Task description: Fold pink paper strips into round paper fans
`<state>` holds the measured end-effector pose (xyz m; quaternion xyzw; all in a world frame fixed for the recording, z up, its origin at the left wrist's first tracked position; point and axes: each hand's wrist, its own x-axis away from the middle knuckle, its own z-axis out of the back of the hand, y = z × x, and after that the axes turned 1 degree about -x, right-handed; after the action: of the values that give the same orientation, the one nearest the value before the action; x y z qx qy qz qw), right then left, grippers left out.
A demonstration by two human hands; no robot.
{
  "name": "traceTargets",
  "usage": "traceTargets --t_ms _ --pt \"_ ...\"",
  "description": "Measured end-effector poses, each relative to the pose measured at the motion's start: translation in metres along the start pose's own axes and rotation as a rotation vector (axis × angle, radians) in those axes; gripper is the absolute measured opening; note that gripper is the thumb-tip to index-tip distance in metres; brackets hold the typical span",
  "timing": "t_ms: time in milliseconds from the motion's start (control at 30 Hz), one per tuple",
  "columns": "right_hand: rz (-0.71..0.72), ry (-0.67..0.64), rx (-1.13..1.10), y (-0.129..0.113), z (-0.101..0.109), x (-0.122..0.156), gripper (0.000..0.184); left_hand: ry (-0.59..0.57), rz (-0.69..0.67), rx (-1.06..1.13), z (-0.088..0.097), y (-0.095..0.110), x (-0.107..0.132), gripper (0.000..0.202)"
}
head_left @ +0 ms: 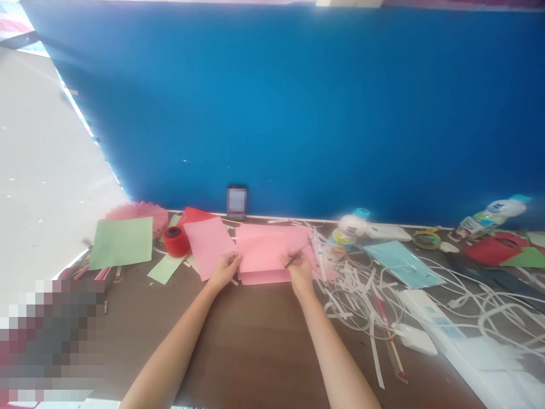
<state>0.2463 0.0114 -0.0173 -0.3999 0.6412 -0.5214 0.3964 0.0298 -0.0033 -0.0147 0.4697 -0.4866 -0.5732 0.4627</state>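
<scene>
The background is filled by a blue partition (298, 113), at whose foot a brown desk (247, 352) is placed. The right side of the desk is covered by tangled white cables (489, 309), with a white power strip (430, 318) set among them. Pink sheets (264, 244) are laid in an overlapping stack at the middle of the desk, between the two hands; another pink sheet (210, 244) is placed slantwise just left of it. The left edge of the stack is touched by the left hand (225, 270), its fingers drawn together there; whether the paper is pinched cannot be told. The right hand (301, 274) is held over the stack's right part, and a dark slim tool (293, 259) is pinched in its fingers, slanted up to the right; its exact kind cannot be made out. A green sheet (121, 243) is seen at the left, partly in front of a pink pleated paper (140, 213). A bottle (349, 227) is stood tilted beyond the white paper strips (351, 289). A phone (237, 201) is leaned against the partition, and a red roll (176, 244) is set near the slanted sheet.
</scene>
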Motion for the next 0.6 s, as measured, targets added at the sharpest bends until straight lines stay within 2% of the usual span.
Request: traceTargets --t_ms 233,433,600 --pt "0.018 0.01 -0.014 -0.009 0.0 0.002 0.032 0.022 -0.041 -0.065 0.0 0.013 0.002 0.035" --pt "0.071 0.008 -0.137 -0.017 0.007 -0.004 0.03 -0.148 0.039 -0.111 -0.001 0.02 0.008 0.034" --pt "0.045 -0.033 -0.13 -0.015 0.013 -0.007 0.037 -0.189 0.082 -0.147 -0.001 0.019 0.009 0.036"
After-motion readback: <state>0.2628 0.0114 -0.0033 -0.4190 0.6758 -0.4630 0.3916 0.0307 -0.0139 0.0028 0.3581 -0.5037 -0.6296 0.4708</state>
